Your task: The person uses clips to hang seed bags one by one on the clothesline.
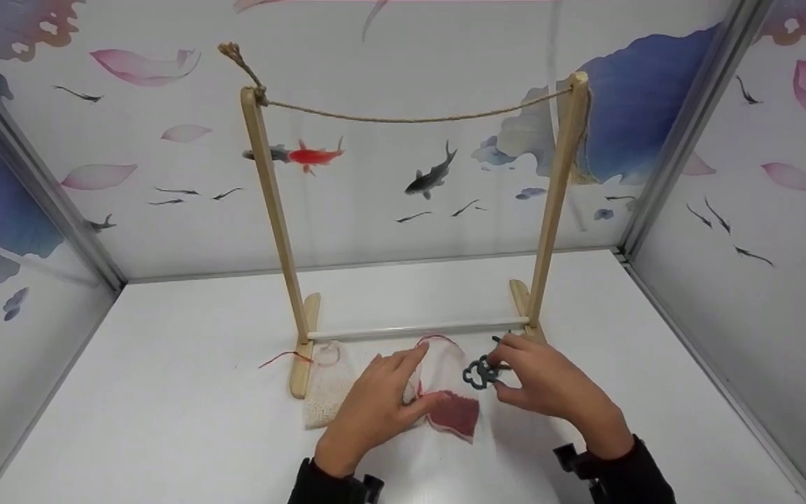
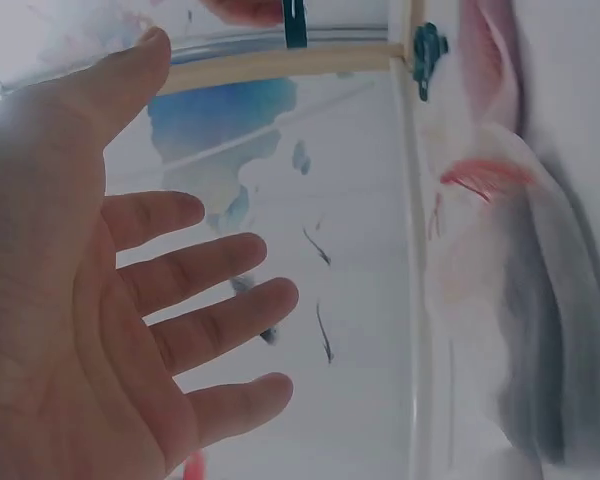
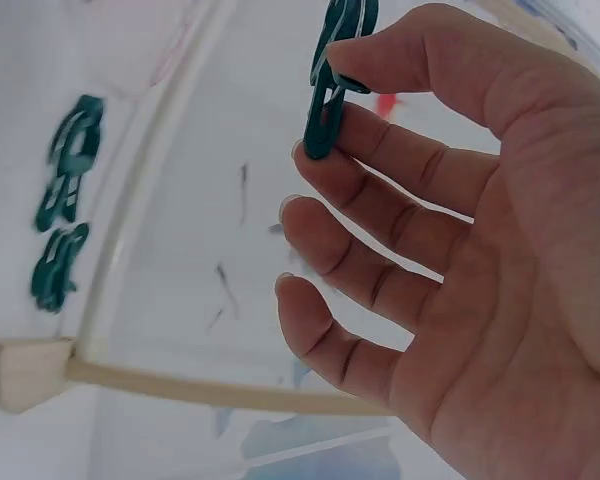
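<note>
My right hand (image 1: 550,385) pinches a dark green clothespin (image 3: 330,90) between thumb and fingers, above the table near the frame's right foot. More green clothespins (image 3: 75,155) lie on the table beside the frame's white bottom bar. Over some small cloth drawstring pouches hovers my left hand (image 1: 382,399), fingers spread and nothing in its grasp in the left wrist view. A cream speckled pouch (image 1: 322,402) with a red cord lies left of it. To its right is a sheer pouch (image 1: 453,414) with dark red in its lower part. Part of the pouches is hidden by the left hand.
A wooden frame (image 1: 278,210) stands on the white table (image 1: 186,392), with a twine line (image 1: 410,120) sagging between its posts. The white bottom bar (image 1: 417,329) joins its feet behind the pouches. Printed panels with fish and petals wall the table.
</note>
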`<state>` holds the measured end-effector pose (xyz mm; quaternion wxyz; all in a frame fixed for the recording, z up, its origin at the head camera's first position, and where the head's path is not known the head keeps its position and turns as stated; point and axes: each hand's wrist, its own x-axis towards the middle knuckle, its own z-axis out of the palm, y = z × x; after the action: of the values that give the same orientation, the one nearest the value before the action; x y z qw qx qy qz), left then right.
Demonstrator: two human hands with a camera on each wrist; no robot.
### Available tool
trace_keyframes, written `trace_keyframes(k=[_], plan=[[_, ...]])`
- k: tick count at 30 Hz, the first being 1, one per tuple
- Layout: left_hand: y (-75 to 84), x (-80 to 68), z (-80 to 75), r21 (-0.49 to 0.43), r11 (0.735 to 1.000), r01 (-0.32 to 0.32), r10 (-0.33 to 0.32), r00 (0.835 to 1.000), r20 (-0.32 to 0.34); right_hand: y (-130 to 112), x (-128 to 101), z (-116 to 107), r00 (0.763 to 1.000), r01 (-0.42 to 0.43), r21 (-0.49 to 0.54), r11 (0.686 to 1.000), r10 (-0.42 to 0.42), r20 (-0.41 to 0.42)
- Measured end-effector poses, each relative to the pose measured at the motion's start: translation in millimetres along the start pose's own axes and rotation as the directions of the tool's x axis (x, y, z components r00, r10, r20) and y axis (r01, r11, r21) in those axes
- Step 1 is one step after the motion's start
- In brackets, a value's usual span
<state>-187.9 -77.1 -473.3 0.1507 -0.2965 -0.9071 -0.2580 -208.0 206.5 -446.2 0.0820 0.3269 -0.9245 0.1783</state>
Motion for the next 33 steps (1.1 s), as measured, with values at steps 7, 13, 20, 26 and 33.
trace_keyframes(k=[7,13,20,26,33], plan=[[16.6,11.1,-2.4,-0.030,0.995,-0.096,0.095,0.995,-0.035,-30,5,-12,0.978,0.175,-0.017,0.984,-0.175,-0.115],[18.2,9.3,0.0,0.012,0.979,-0.203,0.203,0.977,-0.061,-38,0,-13,0.952,0.242,-0.054,0.969,-0.247,-0.180],[14.7,5.3,5.0,-0.001,0.977,-0.213,0.213,0.976,-0.040,-41,1,-3,0.937,0.286,-0.062,0.956,-0.292,-0.193],[15.0,5.6,7.4,-0.029,0.978,-0.205,0.204,0.978,-0.038,-40,1,0,0.935,0.284,-0.087,0.955,-0.295,-0.198],[13.7,7.1,7.5,-0.032,0.982,-0.188,0.188,0.982,-0.009,-39,4,0,0.946,0.260,-0.074,0.963,-0.269,-0.178]])
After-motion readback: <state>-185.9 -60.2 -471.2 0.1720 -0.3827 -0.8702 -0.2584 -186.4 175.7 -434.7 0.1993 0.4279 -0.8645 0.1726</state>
